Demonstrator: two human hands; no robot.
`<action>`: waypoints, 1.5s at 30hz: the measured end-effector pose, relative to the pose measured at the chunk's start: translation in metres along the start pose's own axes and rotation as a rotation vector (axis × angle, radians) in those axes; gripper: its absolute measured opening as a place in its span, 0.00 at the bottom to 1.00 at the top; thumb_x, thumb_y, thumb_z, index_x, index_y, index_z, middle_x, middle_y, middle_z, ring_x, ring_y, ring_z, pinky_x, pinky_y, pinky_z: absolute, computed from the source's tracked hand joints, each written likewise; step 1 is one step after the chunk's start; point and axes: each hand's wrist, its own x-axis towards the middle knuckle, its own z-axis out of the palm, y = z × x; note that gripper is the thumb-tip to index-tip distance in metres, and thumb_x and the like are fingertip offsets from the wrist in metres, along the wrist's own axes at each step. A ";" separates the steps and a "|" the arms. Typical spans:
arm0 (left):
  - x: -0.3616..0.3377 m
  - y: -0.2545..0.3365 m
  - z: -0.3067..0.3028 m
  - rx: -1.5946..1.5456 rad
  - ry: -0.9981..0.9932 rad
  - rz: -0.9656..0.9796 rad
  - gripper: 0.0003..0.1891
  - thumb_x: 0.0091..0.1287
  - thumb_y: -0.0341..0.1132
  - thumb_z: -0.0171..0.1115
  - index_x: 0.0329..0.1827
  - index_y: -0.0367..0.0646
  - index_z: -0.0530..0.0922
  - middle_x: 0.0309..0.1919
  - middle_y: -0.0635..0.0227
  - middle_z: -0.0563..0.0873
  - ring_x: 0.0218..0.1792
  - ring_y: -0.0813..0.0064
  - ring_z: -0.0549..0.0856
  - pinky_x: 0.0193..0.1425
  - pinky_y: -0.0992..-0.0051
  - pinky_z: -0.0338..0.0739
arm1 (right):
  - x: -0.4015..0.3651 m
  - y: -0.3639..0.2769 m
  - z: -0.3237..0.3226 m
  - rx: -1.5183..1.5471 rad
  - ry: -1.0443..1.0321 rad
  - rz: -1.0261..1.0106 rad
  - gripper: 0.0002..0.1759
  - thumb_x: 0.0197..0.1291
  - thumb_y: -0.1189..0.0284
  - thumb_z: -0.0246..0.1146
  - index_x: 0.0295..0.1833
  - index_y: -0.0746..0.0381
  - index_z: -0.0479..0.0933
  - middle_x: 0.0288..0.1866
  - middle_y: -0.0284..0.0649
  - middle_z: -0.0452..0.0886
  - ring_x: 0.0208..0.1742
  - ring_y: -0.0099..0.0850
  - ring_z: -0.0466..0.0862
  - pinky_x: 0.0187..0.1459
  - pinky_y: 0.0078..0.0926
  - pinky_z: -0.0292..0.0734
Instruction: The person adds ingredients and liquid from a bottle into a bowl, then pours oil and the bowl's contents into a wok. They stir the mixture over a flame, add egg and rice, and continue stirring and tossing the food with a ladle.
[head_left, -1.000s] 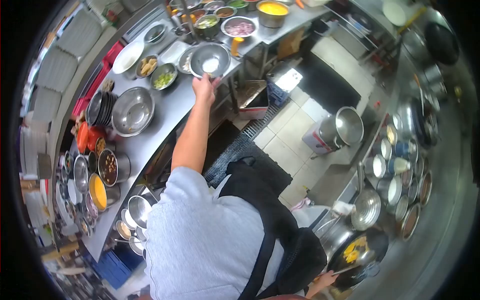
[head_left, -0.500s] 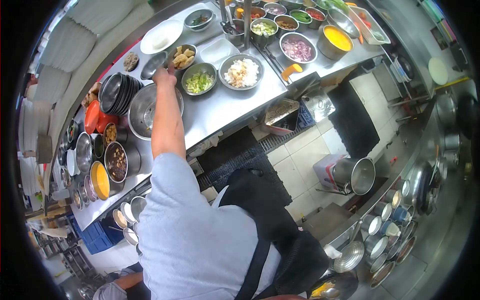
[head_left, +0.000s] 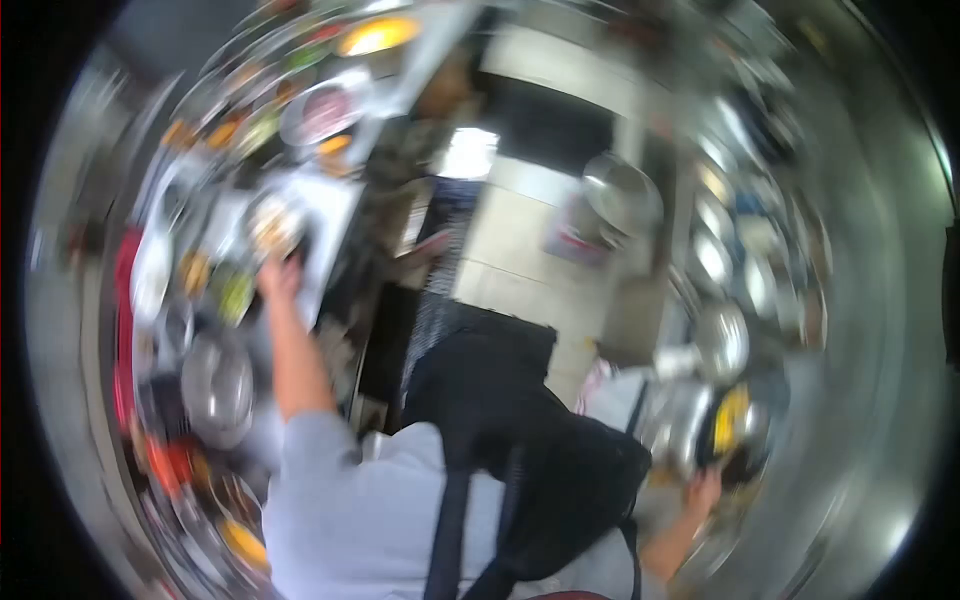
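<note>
The view is smeared by motion. My left hand (head_left: 280, 275) is at the near rim of a metal bowl of white rice (head_left: 275, 228) on the counter, its fingers closed on the edge. Beside it stand a bowl of chopped green vegetable (head_left: 235, 295) and a bowl of light brown pieces (head_left: 195, 270). At the lower right, my right hand (head_left: 703, 492) is closed next to a dark pan holding yellow food (head_left: 732, 420). What its fingers grip is too blurred to make out.
A large metal bowl (head_left: 217, 388) sits nearer on the left counter (head_left: 325, 205). Bowls of ingredients line the far end, including one of yellow liquid (head_left: 380, 37). A tall pot (head_left: 620, 195) stands across the aisle, and a strainer (head_left: 722, 343) lies by several containers on the right.
My left hand has moved from the small dark bowl to the rice bowl. The head view has turned right, and my right hand has come into sight by the pan.
</note>
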 end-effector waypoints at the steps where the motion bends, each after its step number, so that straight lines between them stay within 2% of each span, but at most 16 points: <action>1: -0.014 -0.001 0.011 -0.178 -0.110 0.039 0.13 0.68 0.27 0.62 0.55 0.35 0.78 0.47 0.53 0.85 0.46 0.56 0.86 0.45 0.66 0.86 | 0.003 0.027 -0.006 -0.210 0.066 -0.070 0.08 0.68 0.69 0.58 0.48 0.61 0.76 0.27 0.34 0.75 0.22 0.26 0.74 0.23 0.24 0.72; 2: -0.031 0.001 0.024 0.056 0.037 0.013 0.13 0.69 0.27 0.60 0.54 0.31 0.78 0.48 0.50 0.85 0.44 0.56 0.87 0.43 0.68 0.86 | 0.055 0.086 -0.046 -0.932 0.216 -0.402 0.26 0.60 0.67 0.63 0.63 0.66 0.72 0.39 0.53 0.83 0.43 0.48 0.85 0.45 0.40 0.80; 3: -0.002 -0.009 0.001 0.138 0.073 -0.018 0.15 0.69 0.27 0.60 0.54 0.26 0.77 0.48 0.49 0.84 0.46 0.57 0.86 0.46 0.66 0.87 | 0.007 0.056 -0.019 -1.119 0.264 -0.289 0.27 0.60 0.68 0.62 0.62 0.69 0.70 0.46 0.61 0.83 0.53 0.58 0.81 0.57 0.46 0.75; 4: 0.022 -0.018 -0.019 0.169 -0.156 -0.070 0.17 0.69 0.26 0.58 0.56 0.22 0.75 0.51 0.47 0.83 0.49 0.55 0.85 0.52 0.64 0.86 | -0.023 0.036 -0.009 -1.075 0.240 -0.285 0.26 0.62 0.68 0.61 0.61 0.73 0.69 0.43 0.60 0.83 0.43 0.52 0.85 0.45 0.44 0.81; 6: -0.161 -0.043 0.070 0.485 -0.008 0.176 0.20 0.70 0.26 0.55 0.59 0.17 0.71 0.55 0.46 0.81 0.52 0.51 0.83 0.57 0.58 0.84 | -0.082 -0.029 0.000 -0.450 0.027 -0.106 0.16 0.67 0.71 0.56 0.55 0.69 0.71 0.21 0.42 0.77 0.13 0.29 0.76 0.14 0.31 0.70; 10: -0.171 -0.135 0.068 0.677 -0.335 -0.014 0.17 0.68 0.26 0.55 0.58 0.25 0.74 0.50 0.54 0.84 0.48 0.59 0.85 0.47 0.63 0.84 | -0.010 -0.017 -0.079 0.564 -0.170 0.270 0.16 0.70 0.69 0.59 0.60 0.58 0.69 0.22 0.33 0.74 0.15 0.22 0.70 0.14 0.23 0.65; 12: -0.216 -0.181 0.091 0.661 -0.559 -0.118 0.16 0.66 0.25 0.58 0.57 0.32 0.76 0.50 0.60 0.84 0.46 0.66 0.85 0.43 0.67 0.81 | 0.009 0.019 -0.067 0.346 -0.078 0.061 0.28 0.70 0.68 0.60 0.73 0.55 0.62 0.24 0.32 0.75 0.18 0.21 0.71 0.16 0.22 0.68; 15: -0.318 -0.232 0.140 0.629 -0.856 -0.261 0.21 0.62 0.23 0.59 0.61 0.40 0.74 0.53 0.62 0.83 0.48 0.66 0.84 0.43 0.69 0.79 | 0.014 0.068 -0.038 -1.029 0.393 -0.316 0.35 0.70 0.68 0.60 0.77 0.65 0.55 0.21 0.32 0.73 0.19 0.22 0.75 0.18 0.25 0.71; 19: -0.400 -0.308 0.177 0.978 -1.196 -0.032 0.20 0.62 0.22 0.57 0.59 0.41 0.73 0.52 0.62 0.81 0.48 0.68 0.82 0.46 0.65 0.78 | -0.035 0.025 -0.050 -0.986 0.266 -0.344 0.37 0.68 0.69 0.60 0.77 0.68 0.54 0.24 0.42 0.79 0.20 0.32 0.80 0.20 0.32 0.75; 21: -0.484 -0.328 0.207 0.907 -1.252 -0.274 0.21 0.63 0.24 0.58 0.60 0.39 0.72 0.54 0.62 0.81 0.49 0.69 0.82 0.47 0.65 0.80 | -0.016 -0.004 -0.077 0.042 -0.145 0.029 0.38 0.65 0.70 0.62 0.77 0.69 0.55 0.32 0.57 0.84 0.28 0.49 0.84 0.30 0.40 0.81; 23: -0.535 -0.360 0.224 0.826 -1.381 -0.471 0.21 0.65 0.23 0.55 0.62 0.38 0.70 0.54 0.60 0.80 0.51 0.64 0.83 0.51 0.62 0.83 | 0.007 0.007 -0.079 0.134 -0.084 0.043 0.40 0.63 0.69 0.63 0.76 0.70 0.54 0.38 0.65 0.83 0.36 0.60 0.84 0.41 0.47 0.81; 25: -0.579 -0.386 0.242 0.851 -1.536 -0.577 0.20 0.65 0.22 0.54 0.61 0.39 0.69 0.54 0.58 0.81 0.50 0.64 0.84 0.44 0.63 0.88 | 0.023 0.022 -0.058 -0.489 0.290 -0.361 0.39 0.63 0.69 0.62 0.76 0.67 0.56 0.38 0.62 0.84 0.36 0.56 0.85 0.42 0.49 0.81; 30: -0.647 -0.450 0.267 0.858 -1.679 -0.756 0.17 0.65 0.20 0.52 0.57 0.38 0.71 0.51 0.59 0.83 0.44 0.68 0.88 0.38 0.68 0.89 | -0.046 -0.017 -0.012 -0.831 0.420 -0.017 0.36 0.64 0.66 0.62 0.76 0.62 0.60 0.30 0.56 0.83 0.28 0.48 0.84 0.31 0.44 0.79; 35: -0.686 -0.483 0.296 0.909 -1.795 -0.860 0.18 0.64 0.20 0.51 0.57 0.38 0.71 0.48 0.59 0.84 0.41 0.70 0.88 0.36 0.71 0.88 | -0.027 -0.041 -0.043 0.366 0.047 0.133 0.34 0.65 0.69 0.62 0.76 0.62 0.62 0.23 0.39 0.76 0.22 0.22 0.80 0.17 0.23 0.71; 40: -0.702 -0.520 0.324 1.012 -1.901 -0.799 0.17 0.63 0.21 0.53 0.56 0.39 0.72 0.49 0.62 0.83 0.41 0.71 0.87 0.35 0.71 0.87 | 0.005 -0.018 -0.016 -0.630 0.536 -0.116 0.35 0.63 0.71 0.61 0.76 0.52 0.61 0.39 0.63 0.82 0.39 0.64 0.82 0.48 0.53 0.78; 45: -0.725 -0.546 0.348 1.043 -1.984 -0.735 0.17 0.63 0.23 0.56 0.56 0.39 0.72 0.48 0.64 0.83 0.42 0.72 0.86 0.36 0.72 0.87 | -0.014 0.009 -0.008 -0.737 0.566 -0.059 0.35 0.64 0.71 0.59 0.76 0.54 0.60 0.41 0.65 0.82 0.37 0.63 0.82 0.44 0.54 0.78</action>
